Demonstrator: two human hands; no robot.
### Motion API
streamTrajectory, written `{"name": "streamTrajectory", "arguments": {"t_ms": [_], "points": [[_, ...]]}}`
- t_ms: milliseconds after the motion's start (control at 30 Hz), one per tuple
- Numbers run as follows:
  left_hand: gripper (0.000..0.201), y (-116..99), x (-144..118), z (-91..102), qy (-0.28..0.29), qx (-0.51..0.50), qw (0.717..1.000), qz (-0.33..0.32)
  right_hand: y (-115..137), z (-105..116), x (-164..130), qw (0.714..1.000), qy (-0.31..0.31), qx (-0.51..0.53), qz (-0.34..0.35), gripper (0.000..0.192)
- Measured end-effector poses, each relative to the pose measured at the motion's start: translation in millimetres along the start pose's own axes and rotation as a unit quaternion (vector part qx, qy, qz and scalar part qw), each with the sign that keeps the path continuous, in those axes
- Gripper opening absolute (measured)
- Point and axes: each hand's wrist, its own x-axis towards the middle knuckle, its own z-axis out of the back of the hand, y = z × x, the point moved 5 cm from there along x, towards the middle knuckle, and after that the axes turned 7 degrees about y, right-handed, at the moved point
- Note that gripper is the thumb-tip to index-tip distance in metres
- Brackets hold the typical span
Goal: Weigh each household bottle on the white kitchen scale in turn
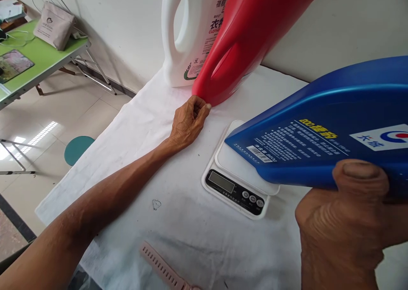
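Note:
My right hand (347,222) grips a large blue plastic bottle (306,111) with yellow and white print. The bottle is tilted, its base end over the white platform of a digital kitchen scale (219,158); whether it rests there I cannot tell. The scale's display looks blank. At the back, my left hand (191,120) is closed at the lower corner of a red jug (255,31) with a handle, which leans to the right. Just behind the red jug stands a white 2L laundry detergent jug (178,65), partly hidden by it.
A white cloth (153,162) covers the table. Near the front edge lies a pink watch strap (162,264). Down on the floor at left is a teal round stool (79,149). A green table (63,52) with a beige pouch (55,26) stands at far left. A wall is behind.

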Motion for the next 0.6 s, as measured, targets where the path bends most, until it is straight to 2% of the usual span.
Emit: {"name": "streamTrajectory", "arguments": {"t_ms": [100,233,333,433,533,600], "points": [[0.031,1,-1,-0.2,0.000,-0.012,1.000,0.007,11,-12,0,0.999,0.003,0.047,0.002,0.046],[0.039,0,0,0.4,0.001,-0.028,0.999,0.020,20,-20,3,0.996,0.025,0.081,0.018,0.030],[0.040,-20,-2,6.7,0.025,-0.058,0.998,0.012,30,-22,8,0.992,0.037,0.118,0.013,0.017],[0.037,-62,-10,16.6,0.118,-0.096,0.988,-0.020,45,-23,12,0.990,0.069,0.119,-0.023,0.013],[0.059,-109,-29,25.1,0.267,-0.143,0.952,-0.038,58,-25,14,0.985,0.122,0.105,-0.058,0.020],[0.063,-134,-44,33.0,0.322,-0.174,0.930,-0.029,62,-23,12,0.982,0.130,0.108,-0.080,0.026]]}}
